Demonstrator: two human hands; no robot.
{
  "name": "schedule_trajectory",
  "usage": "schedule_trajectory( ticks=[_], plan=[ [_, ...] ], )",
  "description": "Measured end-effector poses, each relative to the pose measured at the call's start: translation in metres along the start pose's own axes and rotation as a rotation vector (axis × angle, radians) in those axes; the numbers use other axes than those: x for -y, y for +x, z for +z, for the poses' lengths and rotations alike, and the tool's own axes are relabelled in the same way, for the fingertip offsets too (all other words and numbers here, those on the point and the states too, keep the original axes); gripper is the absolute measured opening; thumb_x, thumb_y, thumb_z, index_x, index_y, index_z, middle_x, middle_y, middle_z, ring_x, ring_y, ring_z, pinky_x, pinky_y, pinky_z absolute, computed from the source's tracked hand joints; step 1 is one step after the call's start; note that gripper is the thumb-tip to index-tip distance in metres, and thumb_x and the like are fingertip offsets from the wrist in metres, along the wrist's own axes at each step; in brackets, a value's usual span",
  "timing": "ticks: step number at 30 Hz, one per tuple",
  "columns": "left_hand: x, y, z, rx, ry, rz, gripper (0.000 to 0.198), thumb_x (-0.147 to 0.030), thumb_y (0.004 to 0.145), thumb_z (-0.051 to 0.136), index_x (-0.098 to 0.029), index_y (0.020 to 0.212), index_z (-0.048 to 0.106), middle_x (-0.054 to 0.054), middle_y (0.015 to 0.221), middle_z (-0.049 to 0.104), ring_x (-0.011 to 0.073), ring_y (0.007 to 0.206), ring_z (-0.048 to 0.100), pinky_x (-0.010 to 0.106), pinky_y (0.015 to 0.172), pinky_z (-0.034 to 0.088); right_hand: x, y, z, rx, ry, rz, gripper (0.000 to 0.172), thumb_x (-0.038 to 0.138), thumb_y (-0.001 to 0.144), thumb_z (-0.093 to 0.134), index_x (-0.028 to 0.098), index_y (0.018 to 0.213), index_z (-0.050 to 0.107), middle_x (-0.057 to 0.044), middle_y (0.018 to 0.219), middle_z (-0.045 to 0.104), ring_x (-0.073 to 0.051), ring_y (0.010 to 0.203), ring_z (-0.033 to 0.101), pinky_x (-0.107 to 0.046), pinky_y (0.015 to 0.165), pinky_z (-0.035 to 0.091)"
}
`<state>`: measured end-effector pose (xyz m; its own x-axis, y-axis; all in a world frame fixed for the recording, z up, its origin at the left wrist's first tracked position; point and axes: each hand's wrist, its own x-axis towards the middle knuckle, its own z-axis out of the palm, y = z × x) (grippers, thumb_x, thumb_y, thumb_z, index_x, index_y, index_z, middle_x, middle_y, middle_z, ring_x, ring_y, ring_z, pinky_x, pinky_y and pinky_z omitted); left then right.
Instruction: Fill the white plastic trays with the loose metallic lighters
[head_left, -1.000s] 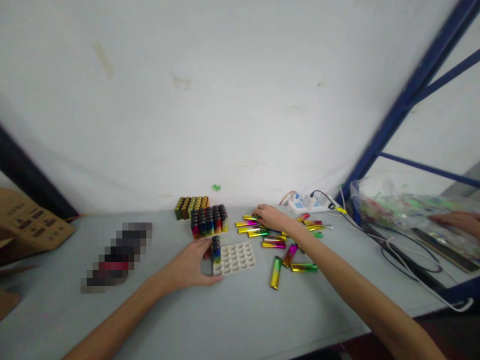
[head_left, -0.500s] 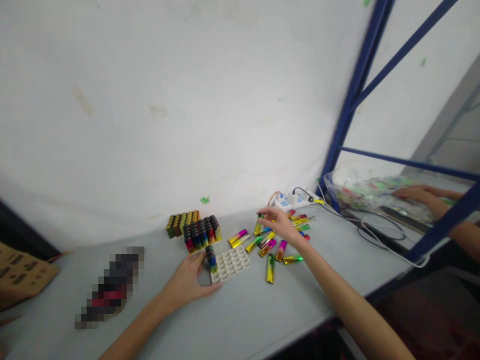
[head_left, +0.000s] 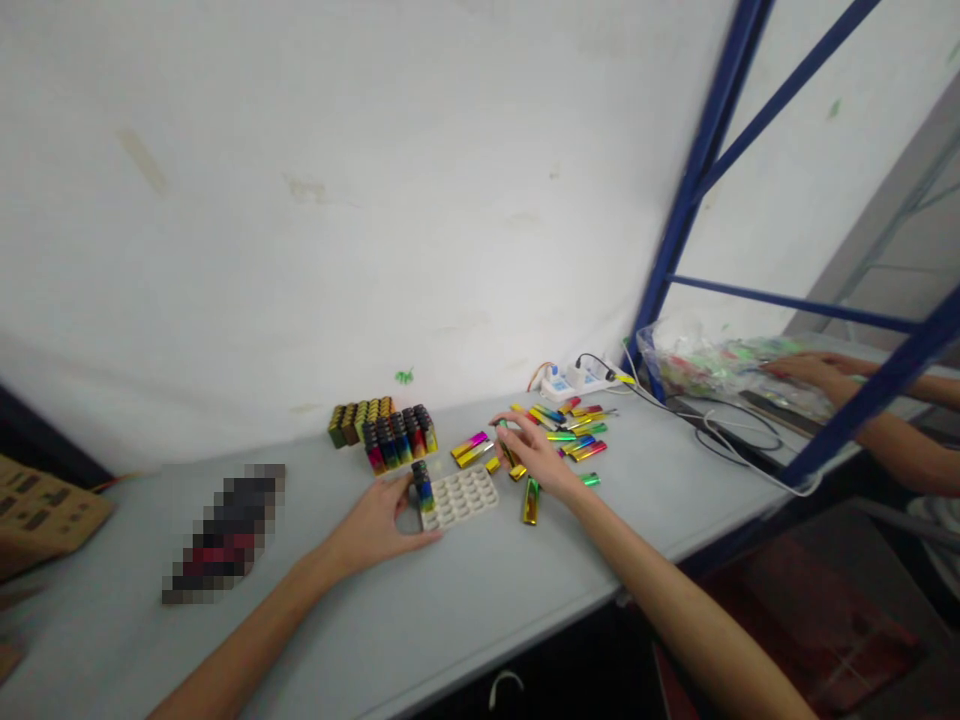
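Rests the left hand (head_left: 377, 522), fingers spread, against the white tray (head_left: 463, 497) on the tabletop (head_left: 480, 590). Curls the right hand (head_left: 534, 457) over loose lighters (head_left: 579, 441); cannot tell whether gripping one.

You had glossy, metallic-looking lighters (head_left: 530, 500) on a smooth matt grey tabletop (head_left: 480, 600), and a matt off-white plastic tray (head_left: 465, 497).

White slotted tray (head_left: 461, 497) flat, dark-capped lighters (head_left: 422, 487) upright in left end; iridescent loose lighters (head_left: 574, 440) scattered rightward.

A small packing workshop — grey bench (head_left: 465, 610), blue steel racking (head_left: 690, 190), lighters (head_left: 577, 440) massed in batches.
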<state>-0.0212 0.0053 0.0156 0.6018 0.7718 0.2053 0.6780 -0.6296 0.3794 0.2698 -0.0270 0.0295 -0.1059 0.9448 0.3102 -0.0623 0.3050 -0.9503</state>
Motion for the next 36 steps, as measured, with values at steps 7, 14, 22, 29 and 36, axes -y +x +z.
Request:
schedule_trajectory(
  ticks=[7,14,22,29,36],
  plan=[
    [-0.002,0.001,-0.004,0.034,-0.048,0.032,0.057,-0.068,0.067,0.079,-0.02,0.084,0.053,-0.001,0.073,0.057,0.018,0.066,0.053,0.029,0.061,0.041,-0.007,-0.001,0.004,0.011,-0.047,0.069,0.044,0.065,0.092,0.063,0.026,0.112,0.058,0.008,0.068,0.04,-0.009,0.048,0.031,-0.023,0.042,0.024],
    [-0.001,-0.001,-0.004,0.036,-0.046,0.045,0.056,-0.069,0.07,0.077,-0.021,0.085,0.052,-0.002,0.072,0.055,0.0167,0.063,0.05,0.028,0.059,0.038,-0.004,-0.003,0.006,-0.106,-0.363,-0.012,0.051,0.068,0.093,0.055,0.023,0.071,0.042,0.006,0.063,0.037,-0.011,0.056,0.036,-0.026,0.051,0.029],
    [-0.003,-0.002,-0.002,0.013,-0.051,0.047,0.057,-0.071,0.07,0.076,-0.021,0.084,0.052,-0.003,0.07,0.052,0.0167,0.062,0.049,0.028,0.058,0.036,-0.005,-0.004,0.011,-0.254,-0.678,-0.051,0.037,0.048,0.088,0.047,0.024,0.063,0.036,0.005,0.057,0.036,-0.013,0.057,0.037,-0.029,0.057,0.024],
    [-0.002,-0.003,-0.001,0.003,-0.019,0.042,0.058,-0.072,0.07,0.076,-0.021,0.082,0.05,-0.003,0.071,0.051,0.0164,0.063,0.049,0.028,0.058,0.036,-0.008,-0.008,0.015,-0.239,-0.698,-0.056,0.036,0.047,0.091,0.047,0.023,0.066,0.04,0.005,0.058,0.039,-0.013,0.058,0.04,-0.029,0.057,0.024],
    [-0.002,-0.004,0.0,-0.025,-0.016,0.049,0.059,-0.074,0.07,0.074,-0.021,0.079,0.05,-0.005,0.067,0.047,0.0143,0.06,0.045,0.027,0.057,0.033,-0.006,-0.01,0.017,-0.074,-0.446,-0.109,0.039,0.061,0.099,0.051,0.023,0.091,0.057,0.001,0.079,0.056,-0.017,0.075,0.053,-0.028,0.064,0.043]
  ],
)
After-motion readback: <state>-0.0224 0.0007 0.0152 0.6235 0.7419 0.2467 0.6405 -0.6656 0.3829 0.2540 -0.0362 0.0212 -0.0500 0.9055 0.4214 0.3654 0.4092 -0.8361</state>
